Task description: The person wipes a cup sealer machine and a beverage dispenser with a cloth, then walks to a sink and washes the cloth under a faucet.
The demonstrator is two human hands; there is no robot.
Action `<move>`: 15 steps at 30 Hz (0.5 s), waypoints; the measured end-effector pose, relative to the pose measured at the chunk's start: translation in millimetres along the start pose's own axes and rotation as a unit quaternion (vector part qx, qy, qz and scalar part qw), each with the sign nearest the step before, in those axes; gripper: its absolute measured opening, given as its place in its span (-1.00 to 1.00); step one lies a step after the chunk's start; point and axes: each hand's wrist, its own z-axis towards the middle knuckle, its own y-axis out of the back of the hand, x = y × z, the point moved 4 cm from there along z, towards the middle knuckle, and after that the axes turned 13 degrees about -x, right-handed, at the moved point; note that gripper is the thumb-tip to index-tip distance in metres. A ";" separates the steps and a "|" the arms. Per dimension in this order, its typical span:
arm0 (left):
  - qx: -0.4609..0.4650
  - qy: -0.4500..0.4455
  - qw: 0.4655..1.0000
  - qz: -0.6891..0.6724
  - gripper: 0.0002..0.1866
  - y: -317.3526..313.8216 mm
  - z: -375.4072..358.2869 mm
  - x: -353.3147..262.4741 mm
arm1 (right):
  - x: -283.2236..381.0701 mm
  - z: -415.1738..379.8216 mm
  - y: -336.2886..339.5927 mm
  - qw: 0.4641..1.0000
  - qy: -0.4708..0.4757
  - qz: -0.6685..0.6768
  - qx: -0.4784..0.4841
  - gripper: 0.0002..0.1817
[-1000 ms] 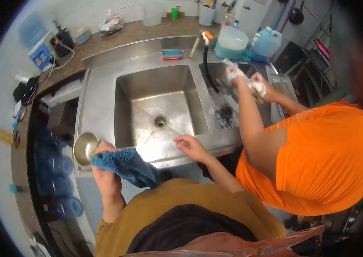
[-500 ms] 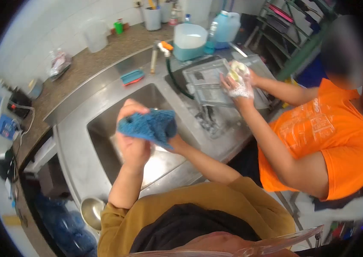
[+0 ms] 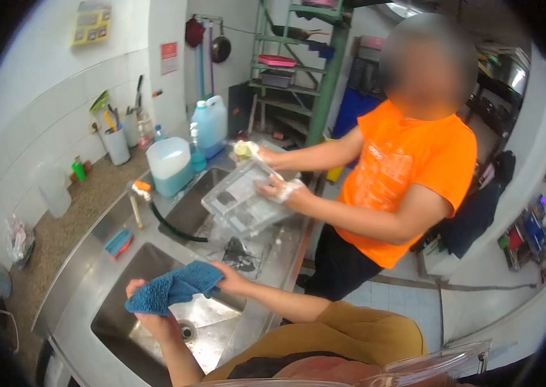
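A blue cloth is stretched between my two hands above the near steel sink. My left hand grips its left end, with the palm under the cloth. My right hand pinches its right end. Below the cloth the sink's drain shows. Beyond the near sink, a co-worker in an orange shirt holds a clear plastic container in soapy hands over the far sink, with a yellowish sponge in one hand.
A blue and red brush lies on the sink's back ledge. Behind the sinks stand a faucet with a dark green hose, a tub of blue liquid and a blue jug. A green shelf stands farther back.
The view has swung up and to the right. My hands have drawn apart somewhat, and the cloth is more stretched out. The co-worker's sponge hand has moved to the container's far edge.
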 end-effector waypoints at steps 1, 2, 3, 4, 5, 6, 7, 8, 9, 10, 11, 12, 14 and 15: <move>0.015 -0.011 1.000 0.014 -0.78 -1.4 -1.8 -2.5 | 7.0 -3.0 3.0 0.998 0.042 -0.049 0.017 -0.41; 0.027 -0.024 0.999 0.029 -0.74 0.4 -2.8 -4.9 | 11.7 -6.9 3.0 0.991 0.083 -0.098 0.039 -0.37; 0.036 -0.039 0.998 0.045 -0.70 1.5 -4.1 -8.2 | 19.2 -12.6 1.4 0.987 0.072 -0.107 0.092 -0.35; 0.057 -0.056 0.993 0.084 -0.73 -0.1 -6.1 -12.2 | 32.6 -19.6 0.8 0.981 0.061 -0.115 0.147 -0.32; 0.078 -0.073 0.987 0.122 -0.75 -0.7 -7.2 -15.0 | 41.2 -26.3 -0.6 0.971 0.050 -0.123 0.200 -0.30; 0.100 -0.088 0.978 0.159 -0.77 -5.4 -9.8 -20.6 | 46.3 -33.0 -1.9 0.961 0.042 -0.137 0.238 -0.21; 0.123 -0.098 0.966 0.206 -0.78 -11.5 -13.4 -25.6 | 56.5 -38.8 -1.2 0.962 0.082 -0.130 0.227 -0.18; 0.146 -0.108 0.950 0.252 -0.78 -20.3 -17.6 -30.0 | 67.4 -45.0 -0.9 0.961 0.122 -0.122 0.215 -0.14; 0.168 -0.117 0.932 0.299 -0.78 -31.4 -22.7 -33.8 | 78.3 -49.9 -1.3 0.959 0.161 -0.113 0.205 -0.10; 0.180 -0.149 0.915 0.330 -0.77 -38.2 -27.8 -35.9 | 85.3 -51.7 -3.2 0.956 0.151 -0.113 0.226 0.02; 0.197 -0.153 0.896 0.367 -0.77 -40.5 -31.9 -33.0 | 93.7 -53.2 -3.8 0.957 0.133 -0.102 0.235 0.00; 0.215 -0.158 0.897 0.353 -0.79 -39.3 -34.4 -24.1 | 106.6 -55.1 -6.1 0.958 0.114 -0.088 0.247 -0.02; 0.233 -0.159 0.898 0.336 -0.82 -38.1 -40.7 -20.9 | 115.2 -66.4 -15.7 0.965 0.048 -0.073 0.248 -0.06; 0.234 -0.159 0.901 0.330 -0.84 -41.7 -43.3 -23.6 | 90.8 -73.0 -25.7 0.970 0.030 -0.089 0.222 -0.11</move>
